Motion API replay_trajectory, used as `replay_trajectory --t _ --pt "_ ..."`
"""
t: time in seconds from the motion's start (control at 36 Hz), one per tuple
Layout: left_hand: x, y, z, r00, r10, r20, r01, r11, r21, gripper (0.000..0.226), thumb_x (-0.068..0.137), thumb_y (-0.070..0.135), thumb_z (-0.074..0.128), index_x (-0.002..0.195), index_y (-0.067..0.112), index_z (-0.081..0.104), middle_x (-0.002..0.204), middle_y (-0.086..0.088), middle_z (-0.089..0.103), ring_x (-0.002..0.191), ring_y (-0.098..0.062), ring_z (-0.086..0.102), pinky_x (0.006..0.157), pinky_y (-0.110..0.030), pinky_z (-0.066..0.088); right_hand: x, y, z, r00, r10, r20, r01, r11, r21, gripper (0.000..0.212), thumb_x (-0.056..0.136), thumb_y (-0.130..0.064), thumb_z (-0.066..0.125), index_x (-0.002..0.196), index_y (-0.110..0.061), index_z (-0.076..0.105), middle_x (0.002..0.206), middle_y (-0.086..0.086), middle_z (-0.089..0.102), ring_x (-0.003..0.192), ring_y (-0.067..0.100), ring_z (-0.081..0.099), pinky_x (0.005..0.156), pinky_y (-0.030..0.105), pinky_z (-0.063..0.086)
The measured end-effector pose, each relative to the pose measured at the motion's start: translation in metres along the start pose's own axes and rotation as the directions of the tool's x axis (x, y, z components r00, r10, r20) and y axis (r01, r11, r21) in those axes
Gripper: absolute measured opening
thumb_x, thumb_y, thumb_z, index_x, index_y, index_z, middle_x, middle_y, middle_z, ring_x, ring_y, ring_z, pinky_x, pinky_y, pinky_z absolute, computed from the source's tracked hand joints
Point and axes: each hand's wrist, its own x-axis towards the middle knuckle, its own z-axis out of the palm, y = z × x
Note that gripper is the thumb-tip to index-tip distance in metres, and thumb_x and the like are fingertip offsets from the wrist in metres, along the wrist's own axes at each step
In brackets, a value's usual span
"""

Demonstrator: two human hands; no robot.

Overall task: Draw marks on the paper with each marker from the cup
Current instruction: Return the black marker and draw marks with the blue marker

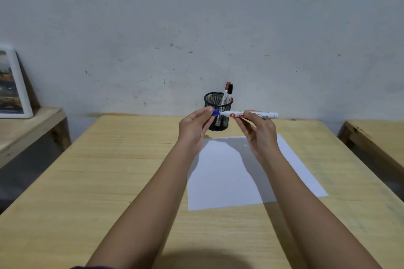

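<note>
A white marker with a blue cap lies level in the air above the far end of the paper. My right hand pinches its barrel near the middle. My left hand grips the blue cap at the marker's left end. Behind the hands stands a black mesh cup near the table's far edge. Two markers lean in the cup, one with a red cap and one with a black cap. The white paper shows no marks.
The wooden table runs up to a grey wall. A lower wooden bench at the left carries a framed picture leaning on the wall. Another wooden bench stands at the right, with a gap to the table.
</note>
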Motion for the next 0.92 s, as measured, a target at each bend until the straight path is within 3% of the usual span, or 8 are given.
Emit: replay_trajectory --t 0.39,0.58,0.67,0.81,0.89,0.92 --pt "-0.004 -0.002 0.01 0.992 0.111 0.068 -0.124 0.962 0.244 0.006 0.082 0.002 0.066 0.087 0.001 0.068 0.082 -0.006 0.068 0.077 -0.011 0.066 0.074 -0.012 0.055 -0.005 -0.002 0.005 1.0 0.015 0.014 -0.015 1.0 -0.004 0.006 0.087 0.001 0.058 0.081 0.003 0.058 0.082 0.014 0.062 0.088 0.027 0.066 0.075 0.023 0.058" --pt "-0.001 0.008 0.011 0.982 0.135 0.129 -0.17 0.932 0.319 0.004 0.081 0.002 0.067 0.082 0.006 0.07 0.08 -0.006 0.069 0.072 -0.008 0.068 0.077 -0.015 0.056 -0.01 -0.016 -0.006 0.991 0.12 0.061 -0.123 0.991 0.052 0.004 0.084 0.004 0.06 0.082 0.003 0.062 0.084 0.015 0.069 0.09 0.028 0.069 0.087 0.028 0.056" --pt "0.001 0.011 0.011 0.98 0.155 0.125 -0.189 0.923 0.335 0.004 0.081 0.002 0.067 0.081 0.006 0.07 0.079 -0.006 0.069 0.073 -0.01 0.067 0.076 -0.015 0.056 -0.007 -0.019 -0.015 0.987 0.145 0.063 -0.151 0.985 0.089 0.005 0.083 0.004 0.06 0.085 0.005 0.064 0.082 0.015 0.072 0.086 0.026 0.072 0.082 0.026 0.058" --pt "0.005 0.018 0.004 0.983 0.145 0.114 -0.178 0.906 0.385 0.005 0.079 0.002 0.069 0.083 0.004 0.07 0.078 -0.006 0.069 0.067 -0.007 0.067 0.067 -0.012 0.055 -0.004 -0.02 -0.024 0.982 0.144 0.122 -0.103 0.951 -0.292 0.01 0.078 0.009 0.063 0.083 0.002 0.067 0.076 0.01 0.073 0.075 0.021 0.071 0.072 0.019 0.057" --pt "0.009 0.021 0.005 0.984 0.147 0.098 -0.175 0.879 0.444 0.006 0.077 0.002 0.071 0.082 0.006 0.07 0.076 -0.006 0.069 0.069 -0.011 0.066 0.065 -0.013 0.055 -0.007 -0.016 -0.02 0.977 0.132 0.169 0.009 0.761 -0.649 0.015 0.074 0.006 0.07 0.079 -0.009 0.07 0.07 0.008 0.07 0.059 0.015 0.059 0.05 0.018 0.045" --pt "0.01 0.022 0.006 0.983 0.151 0.1 -0.18 0.866 0.466 0.007 0.076 0.002 0.072 0.082 0.005 0.07 0.077 -0.007 0.069 0.07 -0.012 0.066 0.066 -0.013 0.056 -0.007 -0.014 -0.018 0.975 0.127 0.185 0.043 0.705 -0.708 0.017 0.074 0.006 0.07 0.08 -0.01 0.07 0.072 0.009 0.068 0.058 0.017 0.056 0.049 0.021 0.042"
